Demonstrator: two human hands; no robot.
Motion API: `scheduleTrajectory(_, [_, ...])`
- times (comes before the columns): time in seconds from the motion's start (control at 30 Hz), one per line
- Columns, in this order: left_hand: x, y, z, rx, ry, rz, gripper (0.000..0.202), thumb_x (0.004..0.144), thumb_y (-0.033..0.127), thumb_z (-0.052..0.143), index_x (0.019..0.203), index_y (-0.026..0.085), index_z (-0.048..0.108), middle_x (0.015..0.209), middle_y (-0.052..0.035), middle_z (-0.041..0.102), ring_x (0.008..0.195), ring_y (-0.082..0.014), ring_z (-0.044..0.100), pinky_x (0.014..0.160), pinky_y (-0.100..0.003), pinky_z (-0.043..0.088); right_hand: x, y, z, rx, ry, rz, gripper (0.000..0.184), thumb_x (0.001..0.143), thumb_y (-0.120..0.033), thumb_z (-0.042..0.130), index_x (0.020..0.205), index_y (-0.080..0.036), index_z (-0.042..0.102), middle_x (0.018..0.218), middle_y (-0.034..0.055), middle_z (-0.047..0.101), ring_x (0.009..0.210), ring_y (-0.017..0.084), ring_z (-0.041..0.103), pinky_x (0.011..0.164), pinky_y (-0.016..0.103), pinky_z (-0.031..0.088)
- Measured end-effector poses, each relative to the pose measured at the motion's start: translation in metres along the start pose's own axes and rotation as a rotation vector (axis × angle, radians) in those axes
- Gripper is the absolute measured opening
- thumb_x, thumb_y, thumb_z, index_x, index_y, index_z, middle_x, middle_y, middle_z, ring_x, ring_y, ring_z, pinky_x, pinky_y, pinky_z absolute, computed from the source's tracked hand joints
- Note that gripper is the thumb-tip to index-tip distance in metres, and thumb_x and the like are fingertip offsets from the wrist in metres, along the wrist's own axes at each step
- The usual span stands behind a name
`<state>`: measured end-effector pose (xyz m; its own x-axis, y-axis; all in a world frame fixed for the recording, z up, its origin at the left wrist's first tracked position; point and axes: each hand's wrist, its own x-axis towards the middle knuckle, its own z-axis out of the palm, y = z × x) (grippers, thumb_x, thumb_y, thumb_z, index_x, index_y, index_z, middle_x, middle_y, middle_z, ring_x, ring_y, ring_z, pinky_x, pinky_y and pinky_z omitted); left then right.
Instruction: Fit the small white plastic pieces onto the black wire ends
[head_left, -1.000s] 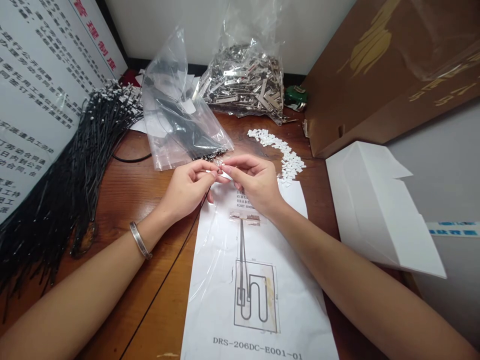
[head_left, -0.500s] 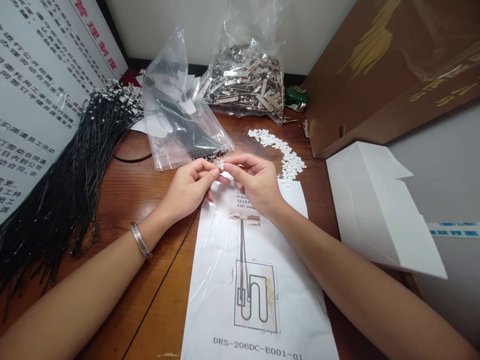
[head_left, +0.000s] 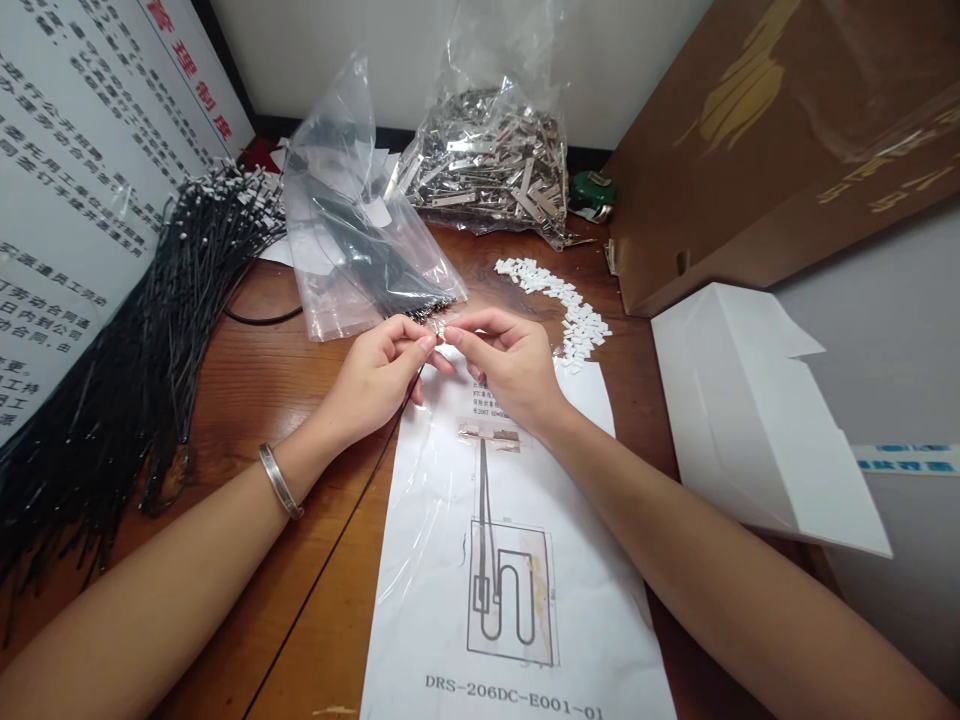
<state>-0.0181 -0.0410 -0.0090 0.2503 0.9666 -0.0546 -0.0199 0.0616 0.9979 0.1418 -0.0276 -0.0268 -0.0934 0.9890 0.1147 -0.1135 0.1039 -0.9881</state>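
Note:
My left hand [head_left: 379,375] pinches a thin black wire [head_left: 322,572] close to its end. The wire runs from under the fingers down across the wooden table to the lower edge of the view. Fingertip to fingertip with it, my right hand [head_left: 514,365] is closed on a small whitish connector [head_left: 439,327], partly covered by the fingers. Both hands are above the top of a printed drawing sheet [head_left: 420,600]. Just beyond the fingertips lies a clear bag [head_left: 330,290] of black wires with metal-tipped ends.
A curved scatter of white connectors [head_left: 559,290] lies right of the hands. A bundle of black wires with white ends [head_left: 172,280] fills the left. Behind are a bag of metal strips [head_left: 495,160] and a green tape measure [head_left: 592,192]. A brown box [head_left: 750,150] stands right.
Both hands stay pinched together in nearly the same place. The fingertips have shifted very slightly, and the wire below the left hand lies almost unchanged.

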Motion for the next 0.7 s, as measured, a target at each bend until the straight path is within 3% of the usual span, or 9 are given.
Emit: scheduleTrajectory(0.7, [-0.0003, 0.0007, -0.0004, 0.013, -0.008, 0.004, 0.018, 0.086, 0.032, 0.063, 0.082, 0.016, 0.056, 0.069, -0.0023, 0.07, 0.042, -0.0069, 0.051, 0.043, -0.02, 0.044, -0.0004, -0.0005, -0.0003, -0.018, 0.005, 0.017, 0.023, 0.071, -0.039, 0.08, 0.076, -0.018, 0.072, 0.074, 0.0006, 0.069, 0.055, 0.007, 0.052, 0.045, 0.021, 0.038])
